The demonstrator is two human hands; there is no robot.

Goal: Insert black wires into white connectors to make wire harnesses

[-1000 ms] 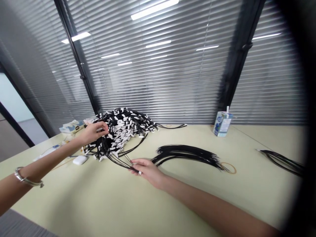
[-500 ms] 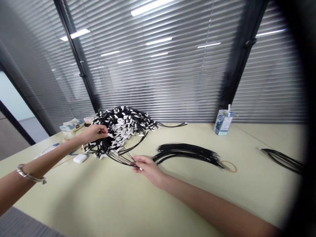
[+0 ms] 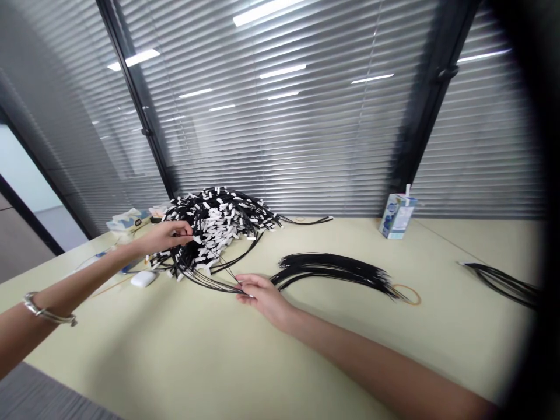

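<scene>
My left hand (image 3: 177, 233) is closed in a pinch on a thin black cable near its white connector end, in front of a big pile of black cables with white connectors (image 3: 219, 227). Several black cables (image 3: 210, 283) run from the pile side into my right hand (image 3: 260, 294), whose fingers are closed around them low over the table. Just beyond my right hand lies a bundle of black cables (image 3: 332, 268), fanned along the tabletop with bare ends to the right. My fingers partly hide the cable ends.
A blue drink carton (image 3: 397, 216) stands at the back right. More black cables (image 3: 499, 283) lie at the far right, and a tan rubber band (image 3: 409, 294) by the bundle. A small white case (image 3: 143, 279) and a tissue pack (image 3: 129, 220) sit left. Blinds (image 3: 284, 146) rise behind the table.
Both hands keep nearly the same place and grip. The white tip at my right fingers shows less now, and the view has shifted very slightly.
</scene>
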